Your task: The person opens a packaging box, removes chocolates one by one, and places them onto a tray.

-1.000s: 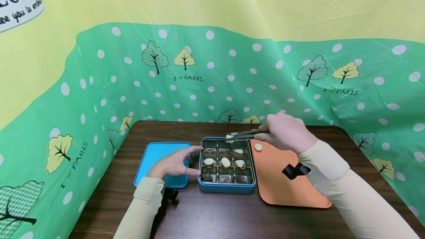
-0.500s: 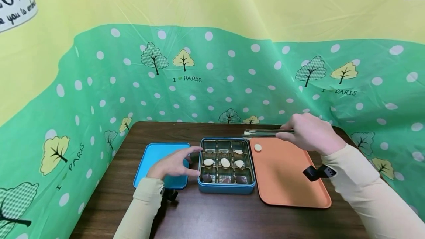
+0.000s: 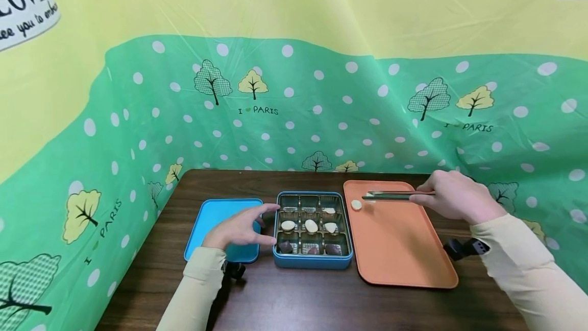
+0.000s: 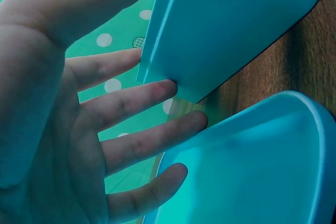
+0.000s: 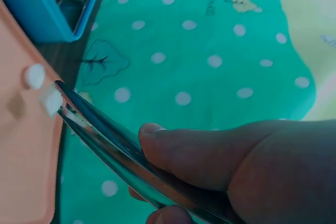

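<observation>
My right hand (image 3: 461, 195) grips metal tongs (image 3: 390, 195) over the far part of the orange tray (image 3: 404, 249). At their tips is a small white piece (image 5: 51, 100), apparently pinched. Beside it, a round white piece (image 3: 356, 205) lies on the tray. My left hand (image 3: 239, 226) touches the left wall of the blue tin (image 3: 312, 261) with thumb and fingertips, the other fingers spread. Inside is a divided insert: dark pieces (image 3: 286, 246) in the front row, cream-coloured pieces (image 3: 311, 226) in the middle row and a white piece (image 3: 328, 210) at back right.
A flat light-blue lid (image 3: 220, 213) lies left of the tin, partly beneath my left hand. Everything stands on a dark wooden table (image 3: 294, 300). A green and yellow patterned cloth (image 3: 275, 132) hangs around the table's back and sides.
My right hand has moved right, carrying the tongs and white piece from above the tin's back row to over the orange tray. My left hand stays at the tin.
</observation>
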`<state>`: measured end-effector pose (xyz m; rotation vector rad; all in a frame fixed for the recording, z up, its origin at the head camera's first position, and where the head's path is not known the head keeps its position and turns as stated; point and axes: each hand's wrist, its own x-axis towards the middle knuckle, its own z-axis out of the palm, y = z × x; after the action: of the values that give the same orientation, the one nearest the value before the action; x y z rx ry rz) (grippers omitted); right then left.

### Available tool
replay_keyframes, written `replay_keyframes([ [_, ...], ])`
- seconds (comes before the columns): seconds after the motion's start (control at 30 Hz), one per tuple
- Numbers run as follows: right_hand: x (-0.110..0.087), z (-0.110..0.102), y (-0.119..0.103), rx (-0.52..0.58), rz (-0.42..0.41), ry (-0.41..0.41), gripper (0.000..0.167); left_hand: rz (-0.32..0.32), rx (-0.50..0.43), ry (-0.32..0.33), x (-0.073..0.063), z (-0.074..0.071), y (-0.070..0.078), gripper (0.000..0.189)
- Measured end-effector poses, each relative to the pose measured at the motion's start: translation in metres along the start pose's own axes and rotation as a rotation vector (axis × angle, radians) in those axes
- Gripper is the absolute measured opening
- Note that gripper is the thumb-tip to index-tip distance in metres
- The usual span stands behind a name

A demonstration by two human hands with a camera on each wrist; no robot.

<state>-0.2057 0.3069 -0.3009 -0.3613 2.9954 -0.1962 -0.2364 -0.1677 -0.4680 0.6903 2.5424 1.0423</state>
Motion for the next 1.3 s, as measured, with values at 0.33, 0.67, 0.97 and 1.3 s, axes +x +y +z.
replay_keyframes([
  [0.33,0.003,0.019,0.026,-0.001,0.033,-0.030,0.026,-0.001,0.001,-0.004,0.000,-0.001,0.001,0.089],
  [0.67,0.006,0.027,0.027,0.010,0.012,-0.030,0.023,-0.005,-0.006,0.000,0.000,0.000,0.001,0.088],
  [0.97,-0.001,0.019,0.017,0.039,0.046,-0.014,0.031,-0.002,-0.009,-0.001,-0.002,-0.001,0.000,0.089],
  [1.3,-0.007,0.010,-0.001,0.047,0.054,0.038,0.048,0.013,-0.006,-0.001,-0.001,0.000,-0.002,0.088],
])
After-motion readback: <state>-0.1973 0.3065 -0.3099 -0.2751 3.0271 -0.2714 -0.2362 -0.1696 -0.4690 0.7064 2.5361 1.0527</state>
